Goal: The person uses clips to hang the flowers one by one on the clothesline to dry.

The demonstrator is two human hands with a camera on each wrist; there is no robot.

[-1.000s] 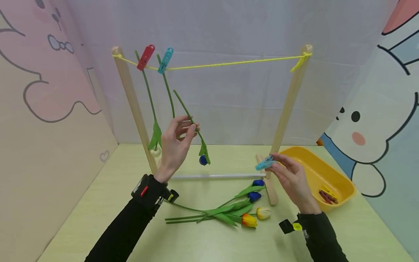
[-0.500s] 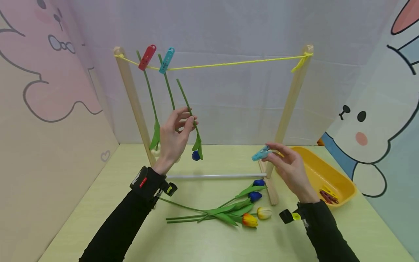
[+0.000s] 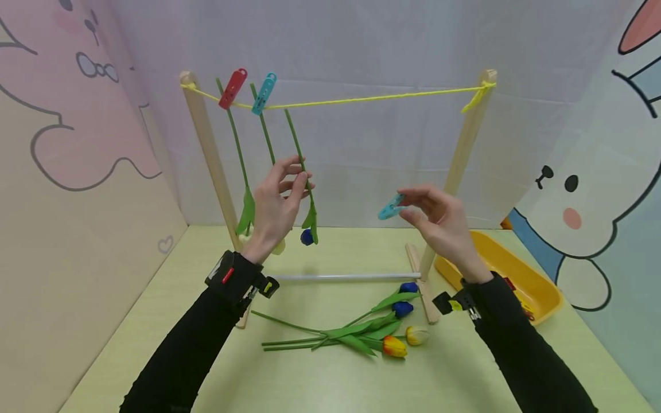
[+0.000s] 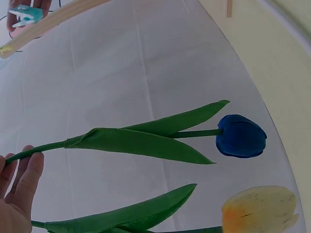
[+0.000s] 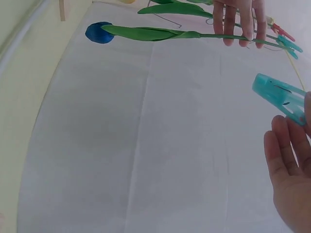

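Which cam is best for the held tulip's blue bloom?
Left wrist: the bloom is largest there, whole and unobstructed. Head shows it tiny, near frame centre; right wrist has it small, near the top edge, with a leaf overlapping it.

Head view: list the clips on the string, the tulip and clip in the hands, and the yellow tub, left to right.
Red clip → blue clip → held tulip → held clip → tub.

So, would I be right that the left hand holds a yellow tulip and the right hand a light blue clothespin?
Not quite: the tulip in the left hand is blue, as the left wrist view shows; the right hand holds that clothespin.
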